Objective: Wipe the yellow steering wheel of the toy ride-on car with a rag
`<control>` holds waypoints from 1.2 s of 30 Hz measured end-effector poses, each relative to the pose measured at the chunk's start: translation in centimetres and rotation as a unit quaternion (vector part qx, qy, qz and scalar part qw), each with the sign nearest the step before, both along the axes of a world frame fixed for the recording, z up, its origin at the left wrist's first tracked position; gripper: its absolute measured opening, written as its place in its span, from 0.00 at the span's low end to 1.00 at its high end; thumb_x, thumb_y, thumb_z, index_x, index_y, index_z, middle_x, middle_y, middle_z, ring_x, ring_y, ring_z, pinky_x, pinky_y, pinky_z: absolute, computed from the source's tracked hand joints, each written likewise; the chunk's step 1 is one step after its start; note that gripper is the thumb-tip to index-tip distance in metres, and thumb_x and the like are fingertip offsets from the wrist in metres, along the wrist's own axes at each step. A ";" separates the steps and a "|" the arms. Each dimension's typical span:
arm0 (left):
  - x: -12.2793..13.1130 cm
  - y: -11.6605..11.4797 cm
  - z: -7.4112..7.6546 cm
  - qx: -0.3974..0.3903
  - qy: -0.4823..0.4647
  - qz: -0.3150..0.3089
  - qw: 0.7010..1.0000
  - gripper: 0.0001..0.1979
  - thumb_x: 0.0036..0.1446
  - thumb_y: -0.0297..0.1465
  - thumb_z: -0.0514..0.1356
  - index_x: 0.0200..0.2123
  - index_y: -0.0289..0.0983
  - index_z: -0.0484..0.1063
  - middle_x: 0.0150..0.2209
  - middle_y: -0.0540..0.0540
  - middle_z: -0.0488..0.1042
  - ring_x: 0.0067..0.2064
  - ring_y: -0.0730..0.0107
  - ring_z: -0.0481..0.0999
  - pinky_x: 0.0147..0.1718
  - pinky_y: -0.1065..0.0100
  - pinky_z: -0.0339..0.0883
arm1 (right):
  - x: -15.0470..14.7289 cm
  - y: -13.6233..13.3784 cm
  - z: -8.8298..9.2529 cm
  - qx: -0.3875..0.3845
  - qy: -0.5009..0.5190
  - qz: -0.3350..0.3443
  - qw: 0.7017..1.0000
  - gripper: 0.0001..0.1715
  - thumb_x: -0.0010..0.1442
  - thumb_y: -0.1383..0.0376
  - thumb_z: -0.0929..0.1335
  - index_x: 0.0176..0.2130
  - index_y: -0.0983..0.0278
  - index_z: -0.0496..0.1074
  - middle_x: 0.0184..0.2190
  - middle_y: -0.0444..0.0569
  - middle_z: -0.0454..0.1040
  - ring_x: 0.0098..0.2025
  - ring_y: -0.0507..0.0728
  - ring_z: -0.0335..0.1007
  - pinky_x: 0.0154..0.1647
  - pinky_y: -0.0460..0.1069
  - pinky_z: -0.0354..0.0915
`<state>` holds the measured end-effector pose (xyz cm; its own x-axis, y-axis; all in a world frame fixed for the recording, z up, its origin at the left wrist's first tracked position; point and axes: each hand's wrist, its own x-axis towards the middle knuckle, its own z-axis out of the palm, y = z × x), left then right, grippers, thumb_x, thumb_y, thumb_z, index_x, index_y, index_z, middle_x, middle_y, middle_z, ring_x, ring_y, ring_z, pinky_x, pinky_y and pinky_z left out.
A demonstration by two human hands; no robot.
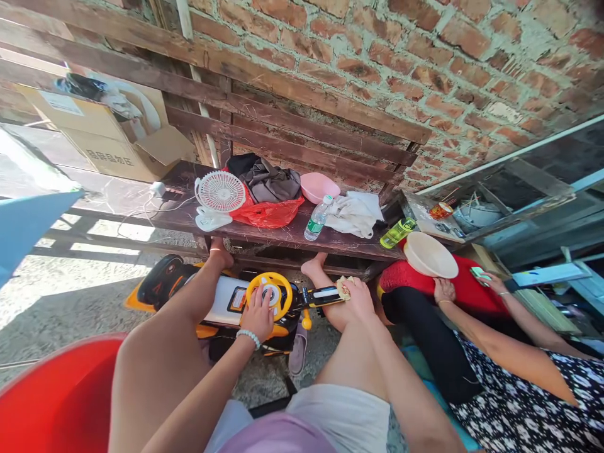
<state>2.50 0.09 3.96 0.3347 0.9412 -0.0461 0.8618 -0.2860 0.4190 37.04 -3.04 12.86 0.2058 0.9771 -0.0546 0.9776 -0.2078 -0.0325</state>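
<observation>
My left hand [258, 313] grips the yellow steering wheel [268, 293] of a yellow and black ride-on toy car [189, 296] that stands between my raised legs. My right hand [359, 296] rests on my right leg, its fingers closed on a small pale crumpled thing [345, 287] that I cannot name. A beaded bracelet is on my left wrist. Both my bare feet rest against the edge of the dark wooden bench [292, 236].
The bench carries a white fan [219, 192], a red bag [267, 212], dark clothes, a pink bowl [319, 186], a water bottle [316, 219], white cloth and a cardboard box [108, 135]. Another person sits on my right, hands near a cream bowl [429, 255] on a red stool [465, 289]. A red tub [56, 396] is lower left.
</observation>
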 end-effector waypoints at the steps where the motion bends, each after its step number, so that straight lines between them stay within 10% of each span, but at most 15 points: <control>1: 0.0 0.0 0.0 0.003 0.000 0.003 1.000 0.32 0.67 0.29 0.53 0.74 0.32 0.60 0.78 0.32 0.50 0.77 0.42 0.53 0.69 0.42 0.61 | -1.2 0.1 -0.3 0.003 0.009 -0.003 1.000 0.22 0.65 0.69 0.65 0.54 0.58 0.79 0.50 0.52 0.74 0.48 0.60 0.66 0.55 0.53 0.60; 8: -0.2 -0.1 0.0 0.012 -0.011 0.000 1.000 0.32 0.67 0.29 0.53 0.73 0.30 0.61 0.77 0.31 0.51 0.77 0.43 0.54 0.69 0.43 0.61 | -9.3 -0.3 -2.0 0.011 0.083 0.109 0.990 0.27 0.61 0.71 0.67 0.57 0.56 0.77 0.58 0.53 0.69 0.57 0.63 0.62 0.61 0.55 0.59; 17: -0.3 -0.1 -0.7 0.030 -0.035 0.005 0.999 0.32 0.66 0.28 0.54 0.72 0.31 0.62 0.76 0.32 0.55 0.76 0.43 0.55 0.71 0.42 0.58 | -0.7 -0.5 -0.1 0.011 0.009 -0.016 1.000 0.22 0.67 0.67 0.65 0.57 0.59 0.77 0.55 0.54 0.72 0.54 0.61 0.66 0.60 0.55 0.61; 23: -0.3 0.0 -1.1 0.047 -0.038 0.003 0.998 0.31 0.66 0.28 0.53 0.72 0.30 0.63 0.76 0.31 0.54 0.76 0.42 0.55 0.70 0.43 0.59 | -5.2 -0.4 -1.1 0.036 0.052 -0.078 0.995 0.23 0.59 0.69 0.68 0.54 0.62 0.77 0.67 0.58 0.64 0.65 0.67 0.61 0.62 0.59 0.60; 28: -0.5 0.3 -1.7 0.057 -0.046 -0.005 0.997 0.31 0.65 0.28 0.54 0.71 0.29 0.64 0.75 0.29 0.55 0.76 0.42 0.56 0.72 0.42 0.56 | -10.3 -1.4 -1.2 -0.010 0.148 0.029 0.989 0.36 0.53 0.65 0.73 0.62 0.55 0.74 0.69 0.55 0.61 0.67 0.68 0.59 0.65 0.60 0.60; 32: -0.5 0.2 -1.7 0.058 -0.040 -0.005 0.998 0.31 0.65 0.28 0.54 0.71 0.31 0.64 0.76 0.30 0.56 0.76 0.43 0.56 0.72 0.41 0.56 | -9.4 -2.1 -0.6 -0.040 0.114 0.111 0.987 0.45 0.55 0.70 0.71 0.69 0.54 0.66 0.70 0.55 0.59 0.69 0.66 0.56 0.67 0.58 0.59; 36: -0.5 0.1 -1.4 0.050 -0.039 -0.003 0.998 0.31 0.65 0.28 0.55 0.70 0.30 0.65 0.76 0.31 0.56 0.76 0.44 0.56 0.72 0.44 0.56 | -5.5 -1.8 -0.4 -0.006 0.030 0.039 0.999 0.28 0.63 0.70 0.67 0.61 0.57 0.73 0.62 0.57 0.66 0.63 0.65 0.62 0.63 0.56 0.61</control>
<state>1.99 0.15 2.60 0.3397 0.9375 0.0752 0.8254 -0.3355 0.4541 31.56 -4.82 12.44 0.1250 0.9893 -0.0753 0.9873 -0.1316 -0.0892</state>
